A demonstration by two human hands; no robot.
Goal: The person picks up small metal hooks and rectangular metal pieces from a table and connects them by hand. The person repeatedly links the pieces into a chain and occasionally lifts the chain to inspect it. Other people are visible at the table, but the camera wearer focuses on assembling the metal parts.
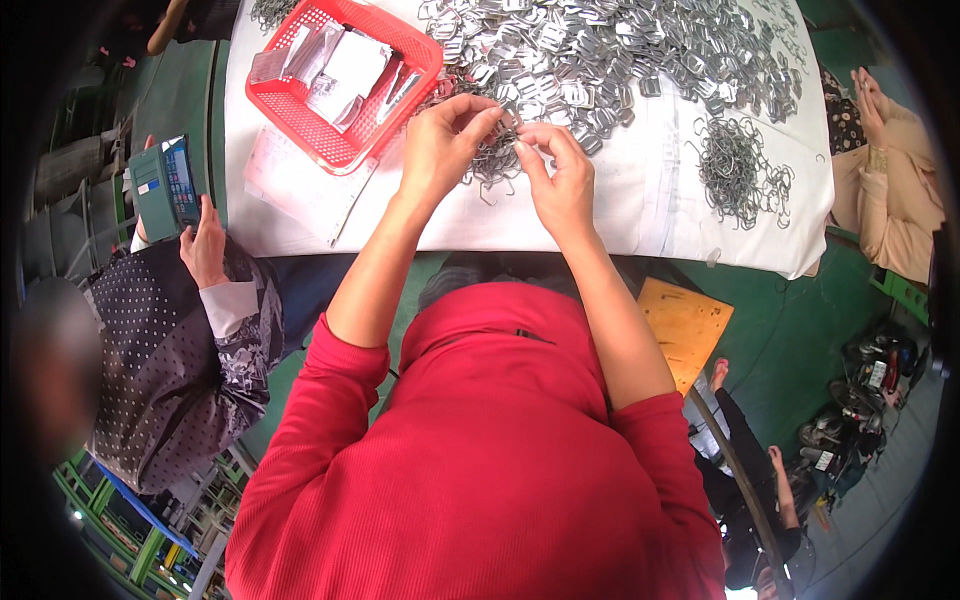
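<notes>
My left hand (440, 150) and my right hand (560, 180) meet above the near edge of a white-covered table, thumbs and fingers pinched together. Something small and metallic sits at their fingertips, too small to make out. Right under them lies a little heap of bent grey wire hooks (490, 165). Just beyond spreads a large pile of flat silver metal buckles (560, 60). To the right is another heap of wire hooks (740, 165).
A red plastic basket (335, 158) holding packets stands left of my hands, with a paper sheet (285, 185) beside it. At the left, a person holds a phone (178, 180) in a green case. Another person sits at the right; a yellow board (685, 325) is by my right elbow.
</notes>
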